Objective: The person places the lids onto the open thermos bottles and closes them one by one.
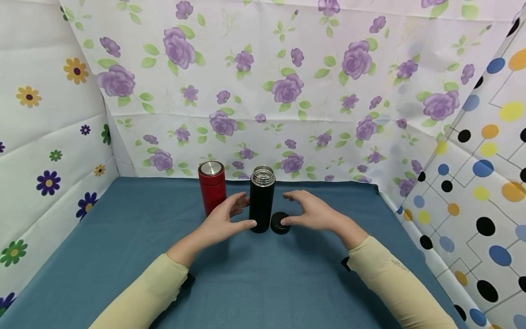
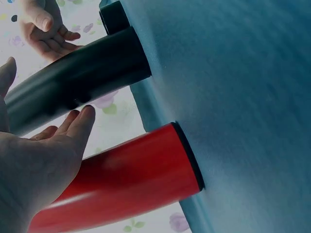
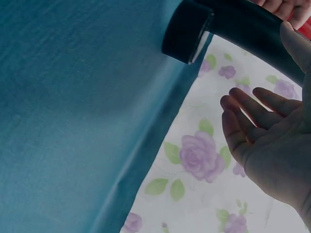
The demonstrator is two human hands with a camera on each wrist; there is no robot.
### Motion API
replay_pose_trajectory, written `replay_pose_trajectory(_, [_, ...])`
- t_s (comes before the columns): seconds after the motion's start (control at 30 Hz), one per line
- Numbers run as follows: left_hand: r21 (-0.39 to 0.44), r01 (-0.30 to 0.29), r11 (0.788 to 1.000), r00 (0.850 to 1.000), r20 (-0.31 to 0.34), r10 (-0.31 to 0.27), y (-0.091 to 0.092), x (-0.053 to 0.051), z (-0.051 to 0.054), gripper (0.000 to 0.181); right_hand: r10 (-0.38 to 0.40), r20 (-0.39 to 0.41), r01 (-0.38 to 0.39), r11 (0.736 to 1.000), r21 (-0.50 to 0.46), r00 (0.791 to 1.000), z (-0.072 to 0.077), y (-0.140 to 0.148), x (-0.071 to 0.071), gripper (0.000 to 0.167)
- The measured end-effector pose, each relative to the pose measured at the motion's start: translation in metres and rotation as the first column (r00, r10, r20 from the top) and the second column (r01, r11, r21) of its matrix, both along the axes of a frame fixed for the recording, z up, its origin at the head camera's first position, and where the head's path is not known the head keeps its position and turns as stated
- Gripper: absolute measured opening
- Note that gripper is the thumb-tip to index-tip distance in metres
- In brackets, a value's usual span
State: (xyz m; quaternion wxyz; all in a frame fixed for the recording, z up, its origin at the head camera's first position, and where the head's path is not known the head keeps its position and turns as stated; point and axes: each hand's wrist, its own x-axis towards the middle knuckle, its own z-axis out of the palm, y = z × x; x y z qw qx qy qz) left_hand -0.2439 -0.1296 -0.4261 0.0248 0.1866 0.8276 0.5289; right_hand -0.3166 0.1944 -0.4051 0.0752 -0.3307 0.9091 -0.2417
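Observation:
A black thermos flask point(image 1: 261, 201) stands upright on the table with its steel mouth uncovered. Its round black lid point(image 1: 280, 224) lies right beside it. To the left stands a red thermos flask point(image 1: 212, 192) with a steel-topped lid on. My left hand point(image 1: 223, 219) is between the two flasks, fingers spread and slightly bent, thumb close to the black flask; whether it touches cannot be told. My right hand point(image 1: 314, 212) hovers to the right of the black flask near the lid, holding nothing. In the right wrist view, its fingers point(image 3: 257, 116) are relaxed and apart from the flask.
A blue-grey cloth point(image 1: 263, 283) covers the table. Behind it hangs a white curtain point(image 1: 263, 91) with purple roses, close behind the flasks. Patterned sheets with flowers point(image 1: 49, 183) and coloured dots point(image 1: 485, 183) enclose the left and right sides.

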Motion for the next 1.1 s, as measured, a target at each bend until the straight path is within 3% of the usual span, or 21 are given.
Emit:
replay_pose_trajectory(0.57, [-0.001, -0.009, 1.0, 0.999, 0.046, 0.009, 0.014, -0.019, -0.006, 0.093, 0.047, -0.007, -0.046, 0.994, 0.102, 0.999, -0.02, -0.006, -0.009, 0.091])
replay_pose_trajectory(1.1, [-0.02, -0.012, 1.0, 0.999, 0.046, 0.013, 0.021, -0.031, -0.007, 0.091, 0.045, 0.035, -0.051, 0.981, 0.186, 0.998, -0.026, -0.015, -0.013, 0.093])
